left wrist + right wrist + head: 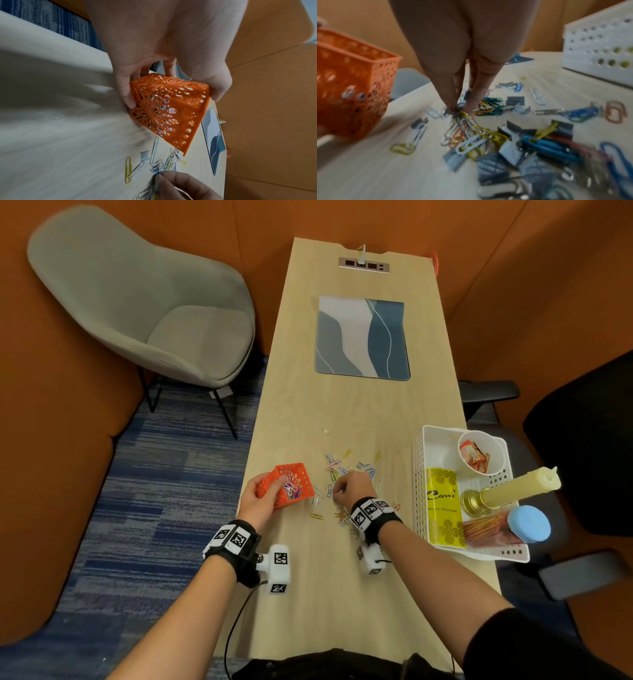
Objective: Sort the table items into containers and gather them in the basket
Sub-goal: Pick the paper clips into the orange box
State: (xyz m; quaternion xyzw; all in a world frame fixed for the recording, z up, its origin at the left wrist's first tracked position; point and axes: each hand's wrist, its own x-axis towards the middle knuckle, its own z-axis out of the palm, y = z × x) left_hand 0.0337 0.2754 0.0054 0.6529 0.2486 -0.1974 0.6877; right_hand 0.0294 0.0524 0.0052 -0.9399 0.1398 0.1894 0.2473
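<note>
My left hand (262, 496) grips a small orange lattice basket (291, 484) near the table's left edge, tilted toward the right; thumb and fingers clamp its sides (164, 108). Several coloured paper clips lie inside it. Loose paper clips and staple strips (346, 470) are scattered on the wooden table (342, 405). My right hand (352, 486) reaches down into the pile, its fingertips (452, 108) pinching a bunch of paper clips (462, 125) against the table. The white perforated basket (421, 484) stands at the right edge.
The white basket holds a paper cup of sachets (479, 453), a yellow packet (443, 505), a candle in a gold holder (513, 487) and a blue-lidded jar (527, 523). A blue-grey mat (363, 337) lies farther up. A grey chair (147, 313) stands left.
</note>
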